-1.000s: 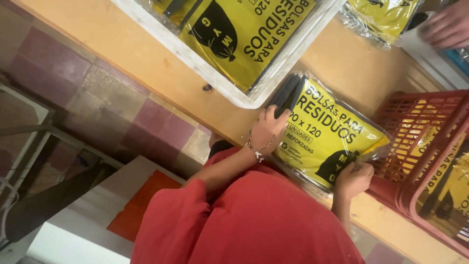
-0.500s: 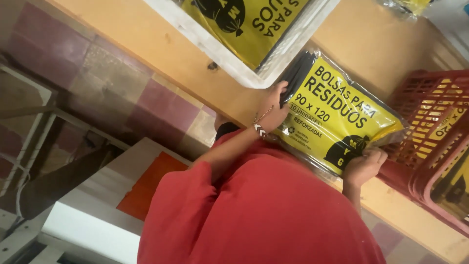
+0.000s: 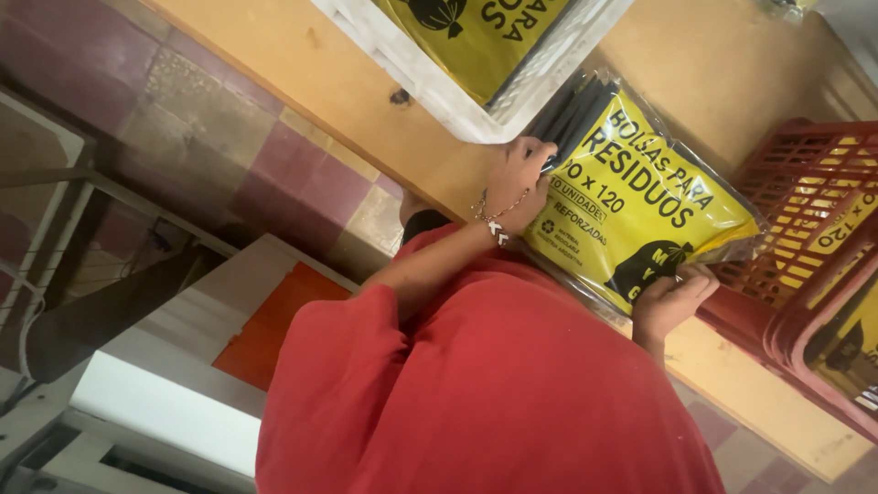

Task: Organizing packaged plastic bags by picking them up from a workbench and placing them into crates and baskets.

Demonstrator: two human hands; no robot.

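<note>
A flat yellow plastic package with black print (image 3: pixel 640 215) sits between white crate and red basket. A matching package (image 3: pixel 471 32) lies in the white plastic crate (image 3: pixel 549 87). Another (image 3: pixel 846 343) shows inside the red plastic basket (image 3: pixel 805 178).

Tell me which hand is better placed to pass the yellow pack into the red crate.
Probably the right. The right hand grips the end of the yellow plastic-wrapped pack of black bags that lies nearest the red plastic lattice crate. The left hand holds the far end, beside the white plastic crate.
</note>
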